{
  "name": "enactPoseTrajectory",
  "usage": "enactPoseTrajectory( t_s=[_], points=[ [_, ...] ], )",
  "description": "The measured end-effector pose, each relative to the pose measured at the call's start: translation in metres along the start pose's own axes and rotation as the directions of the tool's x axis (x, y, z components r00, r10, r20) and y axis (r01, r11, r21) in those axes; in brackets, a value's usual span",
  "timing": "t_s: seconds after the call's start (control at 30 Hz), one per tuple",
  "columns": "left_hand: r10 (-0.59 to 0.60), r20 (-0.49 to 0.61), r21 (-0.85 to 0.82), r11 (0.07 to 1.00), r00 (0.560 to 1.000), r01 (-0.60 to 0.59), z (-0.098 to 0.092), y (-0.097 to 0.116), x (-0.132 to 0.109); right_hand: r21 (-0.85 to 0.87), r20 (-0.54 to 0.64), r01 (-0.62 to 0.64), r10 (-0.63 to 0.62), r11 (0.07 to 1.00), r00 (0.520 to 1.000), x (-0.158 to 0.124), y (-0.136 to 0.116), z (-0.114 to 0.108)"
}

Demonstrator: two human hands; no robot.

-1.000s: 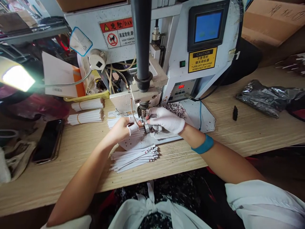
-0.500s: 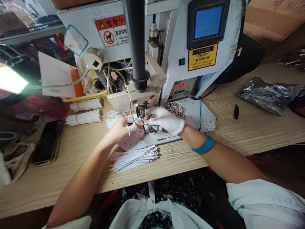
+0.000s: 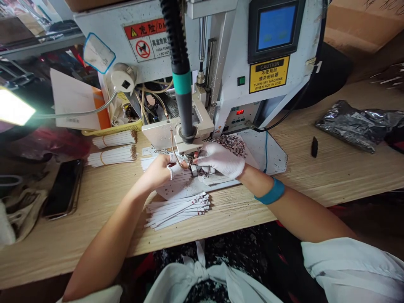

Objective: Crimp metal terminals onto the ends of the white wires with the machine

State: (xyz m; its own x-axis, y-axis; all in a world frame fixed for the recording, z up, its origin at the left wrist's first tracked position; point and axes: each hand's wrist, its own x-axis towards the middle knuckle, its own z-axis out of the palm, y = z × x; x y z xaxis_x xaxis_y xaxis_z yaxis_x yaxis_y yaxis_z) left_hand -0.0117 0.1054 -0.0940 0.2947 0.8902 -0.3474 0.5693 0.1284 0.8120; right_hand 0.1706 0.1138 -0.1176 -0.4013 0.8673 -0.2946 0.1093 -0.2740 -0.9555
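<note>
Under the soldering machine's head, my left hand [image 3: 162, 170], in white finger covers, is closed in a pinch on a white wire, mostly hidden by the fingers. Facing it, my right hand [image 3: 222, 160], in a white glove, pinches something too small to make out at the fixture. The soldering iron [image 3: 183, 101], grey with a green band, stands just above the fingertips, its tip hidden. A thin bent feed tube [image 3: 173, 145] reaches down beside it. More white wires [image 3: 181, 176] lie beneath my left hand. Behind my right hand is a heap of small metal parts [image 3: 235, 145].
Loose white wires with small end pieces [image 3: 176, 210] lie in front. Two banded wire bundles [image 3: 112, 155] and a phone [image 3: 63, 189] are at left, near a bright lamp [image 3: 14, 107]. The machine's screen [image 3: 276, 27] rises behind; a silver plastic bag [image 3: 350, 126] lies right.
The soldering iron and its carriage have moved down toward my fingertips, bringing the green band and ribbed cable into view. Both hands stay almost in place, still pinched.
</note>
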Motion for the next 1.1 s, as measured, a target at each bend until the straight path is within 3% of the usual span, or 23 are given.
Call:
enactPoseTrajectory(
  t_s=[0.27, 0.43, 0.5, 0.6, 0.73, 0.83, 0.93, 1.0, 1.1],
  points=[
    [0.046, -0.01, -0.004, 0.999, 0.999, -0.046, 0.0, -0.002, -0.001, -0.06, -0.017, 0.112, -0.113, 0.992, 0.993, 0.0, 0.005, 0.001],
    [0.097, -0.035, 0.016, 0.995, 0.995, -0.096, 0.0, -0.005, 0.0, -0.242, -0.084, 0.301, -0.329, 0.922, 0.94, 0.001, 0.009, -0.002],
    [0.103, -0.051, 0.036, 0.994, 0.993, -0.101, -0.002, -0.005, -0.001, -0.262, -0.067, 0.261, -0.288, 0.929, 0.955, -0.003, 0.006, -0.008],
    [0.133, -0.027, 0.103, 0.986, 0.991, -0.129, -0.005, -0.006, -0.01, -0.173, 0.035, 0.089, -0.084, 0.981, 0.996, -0.012, -0.002, -0.019],
    [0.114, 0.166, 0.296, 0.942, 0.979, -0.16, -0.002, -0.003, -0.026, -0.101, 0.266, -0.108, 0.131, 0.989, 0.955, -0.015, -0.007, -0.023],
    [0.074, 0.247, 0.444, 0.878, 0.966, -0.18, 0.002, -0.001, -0.032, -0.098, 0.16, -0.05, 0.066, 0.994, 0.985, -0.01, -0.005, -0.025],
    [0.17, 0.087, 0.578, 0.794, 0.982, -0.189, 0.002, -0.005, -0.026, -0.189, 0.007, 0.037, -0.037, 0.981, 0.999, -0.01, -0.006, -0.034],
    [0.26, -0.03, 0.656, 0.734, 0.965, -0.177, 0.001, -0.012, -0.02, -0.257, 0.039, -0.003, 0.014, 0.966, 0.999, -0.012, -0.008, -0.041],
    [0.302, -0.069, 0.717, 0.678, 0.951, -0.163, 0.002, -0.022, -0.01, -0.392, 0.087, -0.036, 0.076, 0.919, 0.993, -0.014, -0.008, -0.047]
  ],
)
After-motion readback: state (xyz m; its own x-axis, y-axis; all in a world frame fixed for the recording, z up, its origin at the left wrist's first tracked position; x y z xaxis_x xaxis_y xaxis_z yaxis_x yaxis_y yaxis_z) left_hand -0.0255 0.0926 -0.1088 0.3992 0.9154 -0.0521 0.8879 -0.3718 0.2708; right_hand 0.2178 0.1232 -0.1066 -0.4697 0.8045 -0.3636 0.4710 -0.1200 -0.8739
